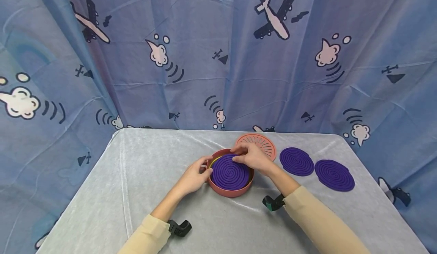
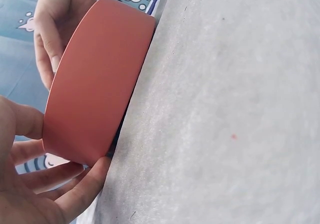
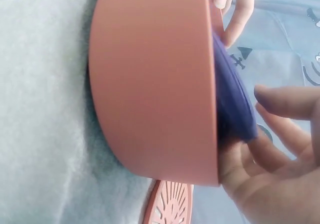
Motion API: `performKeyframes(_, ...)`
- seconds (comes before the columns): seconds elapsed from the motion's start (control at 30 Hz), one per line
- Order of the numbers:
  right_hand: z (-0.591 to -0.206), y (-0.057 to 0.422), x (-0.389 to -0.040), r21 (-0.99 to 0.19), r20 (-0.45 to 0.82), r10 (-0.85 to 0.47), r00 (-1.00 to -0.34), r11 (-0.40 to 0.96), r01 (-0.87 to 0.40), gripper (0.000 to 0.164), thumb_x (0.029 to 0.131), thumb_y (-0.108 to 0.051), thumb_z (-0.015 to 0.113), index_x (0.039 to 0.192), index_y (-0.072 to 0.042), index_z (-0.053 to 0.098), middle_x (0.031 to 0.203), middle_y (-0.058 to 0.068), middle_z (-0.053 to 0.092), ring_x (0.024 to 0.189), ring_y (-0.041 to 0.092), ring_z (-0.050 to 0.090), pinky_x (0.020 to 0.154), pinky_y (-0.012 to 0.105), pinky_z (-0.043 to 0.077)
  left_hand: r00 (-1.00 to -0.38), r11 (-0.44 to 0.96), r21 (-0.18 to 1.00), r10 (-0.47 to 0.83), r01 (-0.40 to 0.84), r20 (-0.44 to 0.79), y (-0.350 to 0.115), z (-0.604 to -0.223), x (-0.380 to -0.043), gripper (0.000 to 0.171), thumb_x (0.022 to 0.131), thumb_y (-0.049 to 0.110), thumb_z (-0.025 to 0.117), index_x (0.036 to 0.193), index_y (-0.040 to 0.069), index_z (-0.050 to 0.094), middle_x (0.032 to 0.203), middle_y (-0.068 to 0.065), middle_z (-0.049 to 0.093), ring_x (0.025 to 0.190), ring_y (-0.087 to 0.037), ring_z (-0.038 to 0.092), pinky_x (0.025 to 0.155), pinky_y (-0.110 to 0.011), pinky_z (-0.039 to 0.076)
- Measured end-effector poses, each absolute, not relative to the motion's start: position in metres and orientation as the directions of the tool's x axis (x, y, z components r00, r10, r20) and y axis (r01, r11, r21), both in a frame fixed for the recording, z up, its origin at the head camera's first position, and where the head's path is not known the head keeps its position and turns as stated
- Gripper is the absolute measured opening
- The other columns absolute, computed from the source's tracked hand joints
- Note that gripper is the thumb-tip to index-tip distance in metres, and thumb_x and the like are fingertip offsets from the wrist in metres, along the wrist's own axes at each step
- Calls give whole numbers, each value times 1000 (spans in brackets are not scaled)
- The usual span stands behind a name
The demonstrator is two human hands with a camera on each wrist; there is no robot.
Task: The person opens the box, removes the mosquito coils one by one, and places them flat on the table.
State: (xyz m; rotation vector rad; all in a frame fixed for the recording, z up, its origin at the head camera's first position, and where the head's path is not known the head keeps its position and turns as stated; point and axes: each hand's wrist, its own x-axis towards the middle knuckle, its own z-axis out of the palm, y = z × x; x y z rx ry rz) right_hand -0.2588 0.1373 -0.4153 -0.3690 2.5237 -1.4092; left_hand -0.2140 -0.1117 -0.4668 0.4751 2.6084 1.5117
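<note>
A round terracotta-coloured holder [image 1: 229,193] stands on the table, its smooth outer wall facing both wrist cameras. My left hand [image 1: 194,176] grips its left side, the thumb at the rim and the fingers around the outer wall. In the holder's mouth lies a purple spiral coaster [image 1: 230,172], tilted in the right wrist view with one edge raised above the rim. My right hand [image 1: 254,158] holds that raised edge at the far right side, fingers tucked beneath it and thumb above. A yellow edge [image 1: 214,163] shows under the coaster inside the holder.
Behind the holder lies a slotted terracotta lid [image 1: 264,144], partly hidden by my right hand. Two more purple spiral coasters, one nearer [image 1: 297,161] and one farther right [image 1: 334,175], lie flat on the white-covered table [image 1: 164,151]. A blue patterned curtain [image 1: 198,57] hangs behind.
</note>
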Motion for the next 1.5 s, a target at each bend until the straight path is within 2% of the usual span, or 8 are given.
performKeyframes(0.4,-417,134,-258,-803,-17,-401,-916,552,-227,27,92,-6,73,118,-4,72,112,8,71,101,22,64,95,44,53,-948,467,855,309,225,81,-111,-468,-216,44,102,16,58,146,10,53,134,-18,58,114,-28,65,85,-37,57)
performKeyframes(0.57,-417,133,-259,-800,-29,-403,-915,559,-220,29,92,-7,73,121,-4,71,112,9,71,100,22,64,93,42,53,-948,468,855,308,225,81,-111,-468,-216,44,102,16,58,146,10,53,134,-18,59,114,-28,65,85,-38,57)
performKeyframes(0.83,-419,134,-259,-778,-36,-408,-912,585,-231,31,92,-9,73,123,-3,71,111,9,70,94,22,61,84,35,52,-947,466,855,311,226,81,-111,-468,-216,44,103,16,59,146,10,52,135,-18,58,115,-29,65,85,-37,57)
performKeyframes(1.5,-420,132,-257,-779,-39,-391,-919,589,-218,26,93,-10,73,118,-6,72,109,6,70,95,21,60,89,39,53,-945,467,856,319,224,73,-113,-469,-216,44,103,18,58,147,10,52,136,-18,57,115,-29,64,84,-37,58)
